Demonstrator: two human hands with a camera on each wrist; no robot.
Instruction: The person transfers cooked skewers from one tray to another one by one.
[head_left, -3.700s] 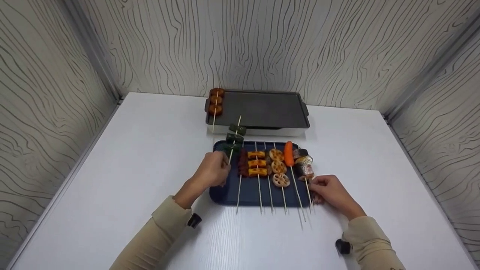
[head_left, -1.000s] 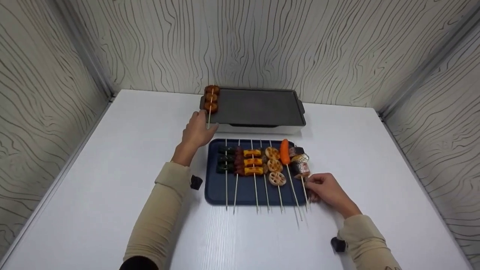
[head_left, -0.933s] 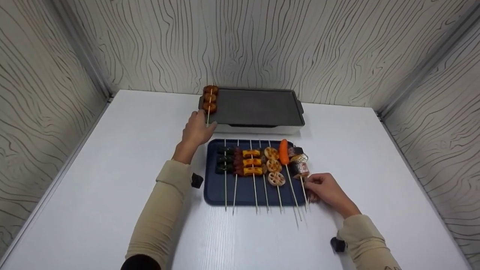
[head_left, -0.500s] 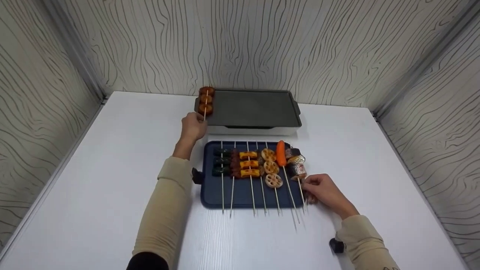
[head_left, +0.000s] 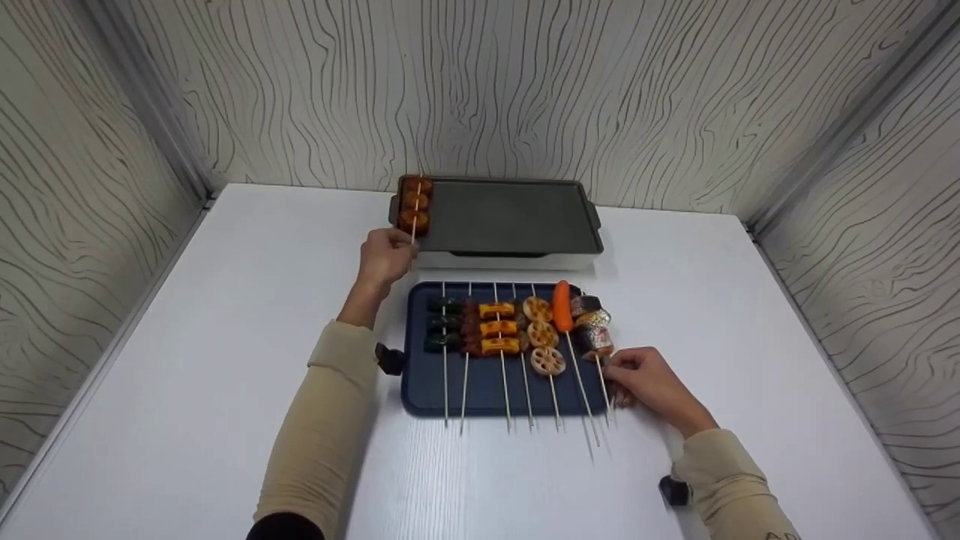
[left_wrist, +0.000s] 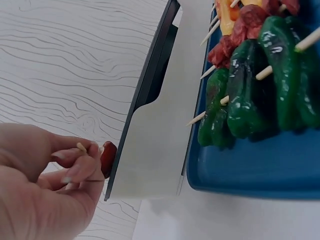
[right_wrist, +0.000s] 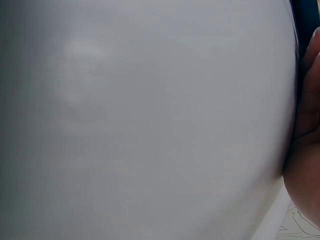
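Observation:
In the head view my left hand (head_left: pixel 384 257) pinches the stick of a skewer of three brown round pieces (head_left: pixel 415 202), which lies at the left end of the dark griddle (head_left: pixel 510 217). The left wrist view shows the stick's end poking out between thumb and fingers. My right hand (head_left: pixel 651 384) grips the right edge of the blue tray (head_left: pixel 424 390), beside the stick of a fish-like skewer (head_left: pixel 594 334). Its fingertips are partly hidden. On the tray, from the left, lie skewers of green peppers (head_left: pixel 444 322), red meat (head_left: pixel 470 328), yellow pieces (head_left: pixel 498 328), lotus root slices (head_left: pixel 543 335) and an orange sausage (head_left: pixel 562 307).
Another skewer (head_left: pixel 523 330) lies mostly hidden between the yellow pieces and the lotus root. Several stick ends reach over the tray's front edge onto the white table (head_left: pixel 480 487). Patterned panels (head_left: pixel 495 90) stand behind and at both sides.
My left hand held the green pepper skewer over the tray; that skewer now lies there. The hand moved to the griddle and took the brown skewer's stick, shifting it slightly. My right hand stayed put.

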